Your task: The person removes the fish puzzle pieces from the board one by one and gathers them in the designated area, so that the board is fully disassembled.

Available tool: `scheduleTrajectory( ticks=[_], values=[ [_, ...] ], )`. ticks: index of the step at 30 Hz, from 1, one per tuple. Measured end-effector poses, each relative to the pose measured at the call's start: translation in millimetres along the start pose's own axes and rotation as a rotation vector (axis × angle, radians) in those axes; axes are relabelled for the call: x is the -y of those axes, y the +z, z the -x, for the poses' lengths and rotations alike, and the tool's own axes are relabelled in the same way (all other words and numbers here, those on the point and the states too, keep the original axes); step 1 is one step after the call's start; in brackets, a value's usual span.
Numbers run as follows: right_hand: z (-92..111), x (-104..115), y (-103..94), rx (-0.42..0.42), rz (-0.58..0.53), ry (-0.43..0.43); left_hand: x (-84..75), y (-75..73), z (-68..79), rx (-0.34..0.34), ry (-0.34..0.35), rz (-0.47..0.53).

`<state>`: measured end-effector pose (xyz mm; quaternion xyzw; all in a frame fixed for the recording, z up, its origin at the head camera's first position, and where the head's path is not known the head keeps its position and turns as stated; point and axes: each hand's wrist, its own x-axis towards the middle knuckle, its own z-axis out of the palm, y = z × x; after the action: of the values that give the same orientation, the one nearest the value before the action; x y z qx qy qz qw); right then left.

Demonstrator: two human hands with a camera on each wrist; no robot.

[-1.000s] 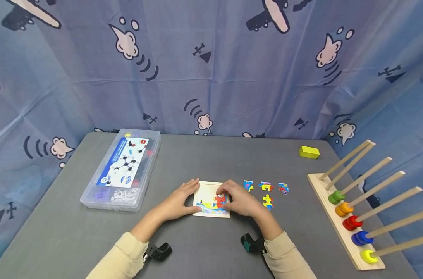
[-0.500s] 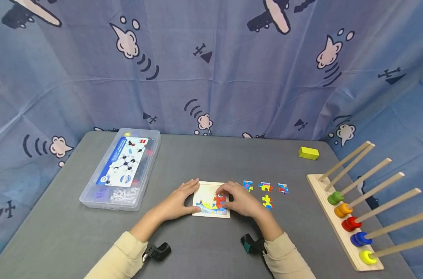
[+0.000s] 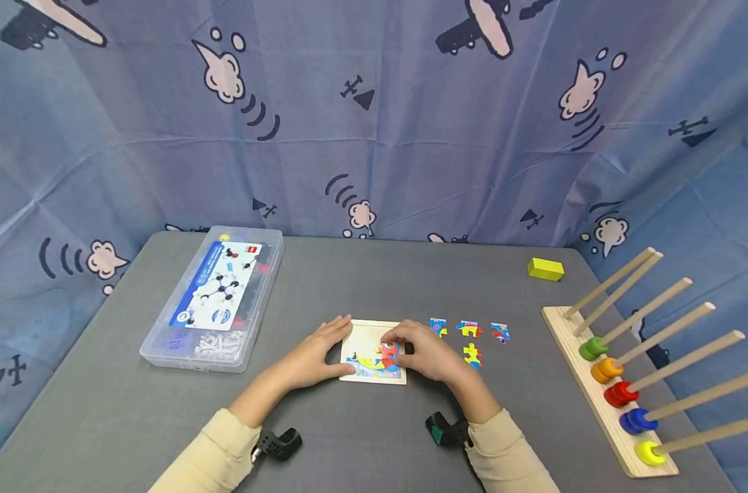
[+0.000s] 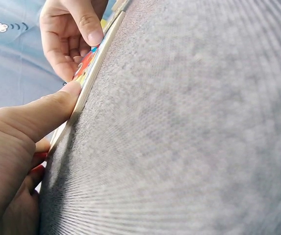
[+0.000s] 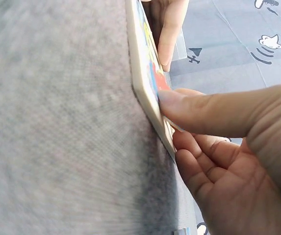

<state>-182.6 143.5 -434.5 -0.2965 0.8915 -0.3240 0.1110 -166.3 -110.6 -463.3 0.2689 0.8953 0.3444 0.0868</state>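
A shallow wooden puzzle tray lies flat on the table between both hands. My left hand holds its left side, the thumb over the near left corner and the fingertips by the far left corner. Joined yellow and blue puzzle pieces fill the near part of the tray. At its right side, my right hand pinches a red puzzle piece between thumb and fingers, low over the tray. In the right wrist view the right thumb is at the tray's edge, overlapping the red part.
Several loose puzzle pieces lie right of the right hand. A clear plastic case with a molecule label stands at left. A yellow block sits at the back right. A wooden peg stand with coloured rings occupies the right edge.
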Motion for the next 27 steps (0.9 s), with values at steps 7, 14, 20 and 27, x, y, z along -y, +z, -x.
scheduleTrajectory(
  ticks=[7, 14, 20, 27],
  values=[
    [-0.2, -5.5, 0.1, -0.014, -0.051, 0.0, -1.0, -0.5, -1.5, 0.002, 0.001, -0.008],
    [0.3, -6.0, 1.9, -0.012, -0.085, 0.028, -3.3, -1.3, 0.7, 0.006, -0.006, 0.001],
    [0.3, -4.5, 2.2, -0.002, -0.058, 0.022, -2.8, -1.1, 0.8, 0.001, -0.008, -0.006],
    [1.9, -3.5, 0.0, -0.008, -0.059, 0.035, -1.7, 0.1, 0.0, 0.002, -0.002, -0.007]
  ],
)
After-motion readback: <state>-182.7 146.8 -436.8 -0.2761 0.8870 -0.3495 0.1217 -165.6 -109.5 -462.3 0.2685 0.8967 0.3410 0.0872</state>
